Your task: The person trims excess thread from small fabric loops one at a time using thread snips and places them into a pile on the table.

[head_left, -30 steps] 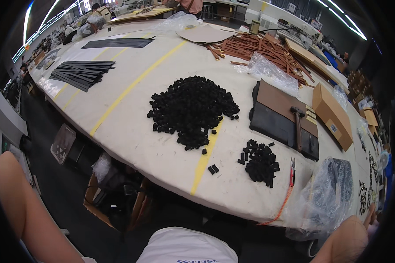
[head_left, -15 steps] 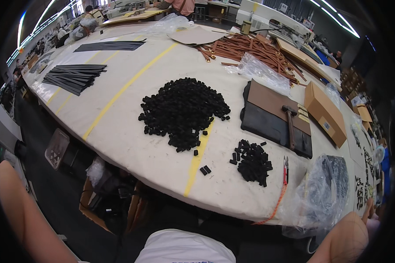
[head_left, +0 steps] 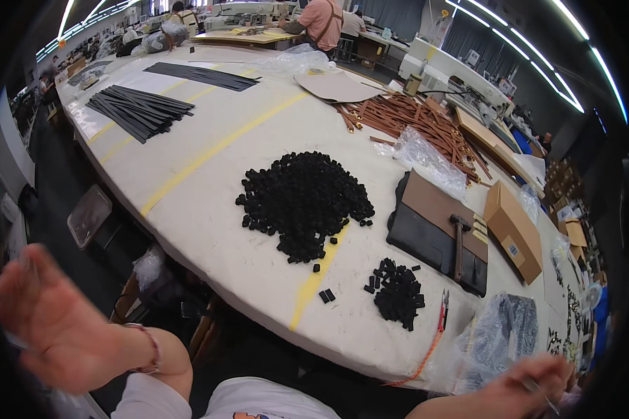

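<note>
My left hand (head_left: pixel 59 325) is raised off the table's left edge, palm showing and fingers stretched out, somewhat blurred. A bracelet circles its wrist. Low at the right, my right hand (head_left: pixel 531 383) is near a clear plastic bag (head_left: pixel 483 342) with something dark inside. Its fingers are curled around a thin shiny sliver that I cannot make out. In front of me lie a large heap of small black cylindrical pieces (head_left: pixel 304 206) and a smaller pile of black pieces (head_left: pixel 396 293). Two black pieces (head_left: pixel 327 296) sit apart. Red-handled snips (head_left: pixel 443 313) with an orange cord rest beside the smaller pile.
A hammer (head_left: pixel 458 251) lies on a dark pad with a brown sheet (head_left: pixel 426 199), next to a cardboard box (head_left: pixel 514 230). Brown straps (head_left: pixel 412 122) and black strips (head_left: pixel 136 112) lie farther back. A person in pink (head_left: pixel 320 24) is at the far side.
Both hands have come up into view, the left at the lower left and the right at the lower right. The view has shifted; the piles and tools look unmoved on the table.
</note>
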{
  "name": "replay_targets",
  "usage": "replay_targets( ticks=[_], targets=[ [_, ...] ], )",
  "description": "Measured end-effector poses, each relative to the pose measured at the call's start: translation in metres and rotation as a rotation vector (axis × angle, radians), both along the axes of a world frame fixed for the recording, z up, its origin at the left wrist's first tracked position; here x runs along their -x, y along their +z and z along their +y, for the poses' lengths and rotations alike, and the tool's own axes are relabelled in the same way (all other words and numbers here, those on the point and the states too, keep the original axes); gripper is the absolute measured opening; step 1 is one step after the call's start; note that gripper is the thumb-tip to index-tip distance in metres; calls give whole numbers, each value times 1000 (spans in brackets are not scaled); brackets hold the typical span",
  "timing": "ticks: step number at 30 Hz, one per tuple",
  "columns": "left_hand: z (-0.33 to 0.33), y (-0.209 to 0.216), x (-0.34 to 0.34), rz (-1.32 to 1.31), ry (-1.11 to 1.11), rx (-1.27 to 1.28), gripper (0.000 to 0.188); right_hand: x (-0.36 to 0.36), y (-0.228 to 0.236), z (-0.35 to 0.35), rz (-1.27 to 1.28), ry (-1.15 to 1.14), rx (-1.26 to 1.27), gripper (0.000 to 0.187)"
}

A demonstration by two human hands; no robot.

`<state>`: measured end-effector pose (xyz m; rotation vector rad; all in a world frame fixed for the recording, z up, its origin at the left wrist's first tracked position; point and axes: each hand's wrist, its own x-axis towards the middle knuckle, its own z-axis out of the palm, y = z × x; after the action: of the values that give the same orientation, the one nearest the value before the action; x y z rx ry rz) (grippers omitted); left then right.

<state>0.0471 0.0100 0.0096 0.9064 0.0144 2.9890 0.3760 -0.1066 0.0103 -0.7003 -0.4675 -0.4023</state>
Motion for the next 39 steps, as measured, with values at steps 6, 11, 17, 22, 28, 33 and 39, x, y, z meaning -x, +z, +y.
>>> replay_targets(
  ticks=[6,11,17,22,28,33,39],
  targets=[
    [50,-175,-112,1391,-334,870,10,6,-178,92,-528,679,1427,15],
    [45,-184,-128,1518,-245,826,13,14,-178,121,-610,622,1634,21],
    [46,-183,-135,1492,-186,755,16,17,-182,133,-774,627,1735,18],
    [35,-178,-141,1070,-1010,1149,12,21,-170,113,-377,896,1521,10],
    [22,-192,-154,696,-1685,1093,14,41,-158,81,34,1149,1220,6],
    [18,-188,-150,722,-1778,1156,13,29,-155,70,211,1336,1228,8],
    [11,-184,-150,897,-1681,1188,11,26,-165,66,153,1364,1236,10]
  ],
)
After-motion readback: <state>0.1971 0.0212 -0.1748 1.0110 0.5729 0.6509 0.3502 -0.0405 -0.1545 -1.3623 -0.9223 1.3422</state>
